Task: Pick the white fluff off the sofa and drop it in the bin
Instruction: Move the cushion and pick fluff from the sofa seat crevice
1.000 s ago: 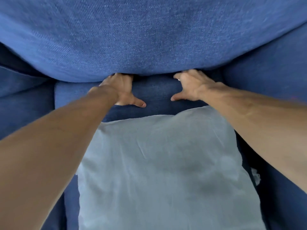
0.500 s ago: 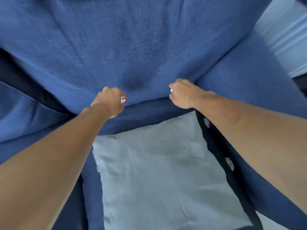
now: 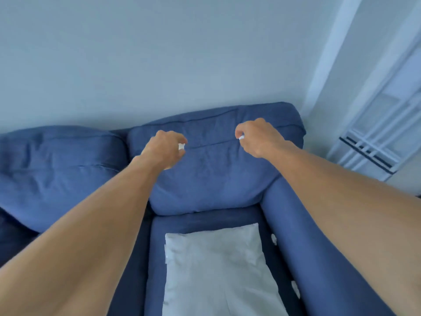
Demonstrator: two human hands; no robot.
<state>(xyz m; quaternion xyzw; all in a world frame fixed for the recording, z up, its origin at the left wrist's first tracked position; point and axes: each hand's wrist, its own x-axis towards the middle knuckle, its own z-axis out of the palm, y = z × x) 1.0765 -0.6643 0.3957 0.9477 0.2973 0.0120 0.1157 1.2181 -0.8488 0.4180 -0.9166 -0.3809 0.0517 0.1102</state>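
— Well, we have the white fluff in more than one place. One tuft is pinched at the curled fingertips of our left hand, and a smaller tuft is nipped the same way in our right hand.

— Both hands are raised in front of the sofa, clear of its back cushion. And there are loose bits lying in the gap between the pale cushion and the armrest.

— So what worries us?

— The grip, mostly. These wisps are light and we hold them by very little. If we slacken our fingers or swing our arms fast, a tuft could float off and land on the sofa again, where we might miss it.

— The bin is nowhere in view, either.

— Right, so we must turn and look for it with both hands occupied. If we reach for the loose bits now, we may drop what we hold. Leaning on the seat could also push them deeper into the gap.
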